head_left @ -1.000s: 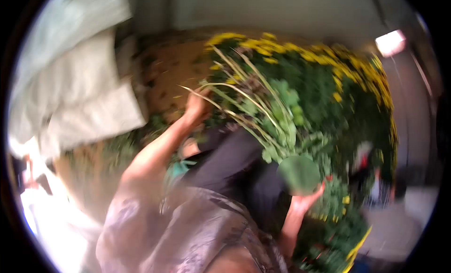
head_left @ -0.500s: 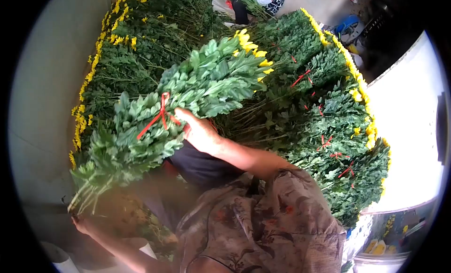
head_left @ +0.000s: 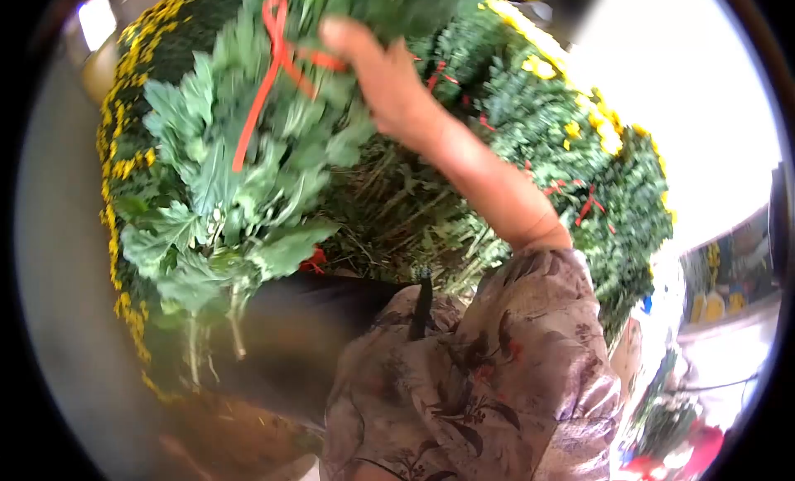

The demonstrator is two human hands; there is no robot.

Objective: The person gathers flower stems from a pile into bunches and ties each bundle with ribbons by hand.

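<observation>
My right hand [head_left: 381,79] grips a leafy green bunch of chrysanthemums [head_left: 199,175] near its middle, thumb showing on top. A red ribbon [head_left: 276,59] is tied round the bunch right beside the thumb. The cut stems point down at the lower left, over my dark-clothed leg [head_left: 298,348]. The upper end of the bunch is blurred and runs out of the top of the view, so its blooms are hidden. Low at the left, a faint skin-coloured smear [head_left: 184,458] is what shows of my left arm or hand; its fingers cannot be made out.
Stacked bunches with yellow blooms [head_left: 609,133] and red ties lie along the right. More yellow flowers [head_left: 116,224] line the left edge by a grey wall [head_left: 58,257]. Loose stems and leaves [head_left: 397,208] lie between. Blurred pink-red items [head_left: 696,452] stand at the lower right.
My right hand has lifted the bunch up and closer to the camera, and its stems now hang more steeply. My left hand has dropped toward the bottom edge. The view has shifted.
</observation>
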